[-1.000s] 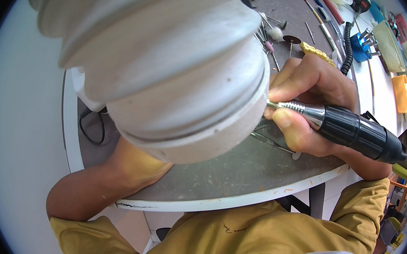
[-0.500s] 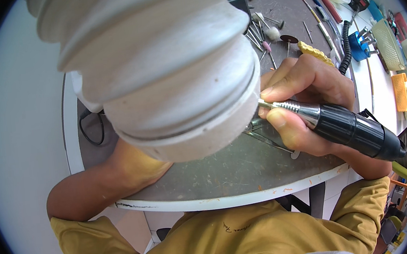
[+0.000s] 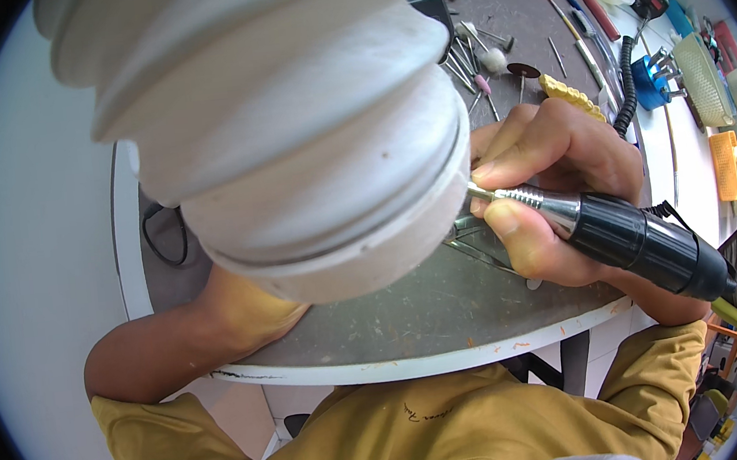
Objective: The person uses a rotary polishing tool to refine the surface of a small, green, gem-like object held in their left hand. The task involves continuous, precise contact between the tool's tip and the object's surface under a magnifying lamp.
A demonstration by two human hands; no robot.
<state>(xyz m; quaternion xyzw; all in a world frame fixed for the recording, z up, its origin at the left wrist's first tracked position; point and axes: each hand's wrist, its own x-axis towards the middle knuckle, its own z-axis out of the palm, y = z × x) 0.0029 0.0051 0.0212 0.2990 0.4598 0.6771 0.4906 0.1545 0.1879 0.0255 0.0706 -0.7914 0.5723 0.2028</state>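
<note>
Handpiece [image 3: 621,225], black-and-silver cylinder, pinched in right hand [image 3: 569,148]: grinding step, probably. Left hand [image 3: 258,301] behind ribbed white plastic hose [image 3: 317,155], grip unseen. Next move likely needs steady contact

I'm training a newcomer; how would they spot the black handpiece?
Find the big white ribbed hose over the dark tabletop. At its lower right, the right hand grips the handpiece; unlike the slim bits beyond, it's thick and silver-nosed.

Right fingers [image 3: 512,158] in a curled pinch, left forearm [image 3: 162,346] angled inward
</note>
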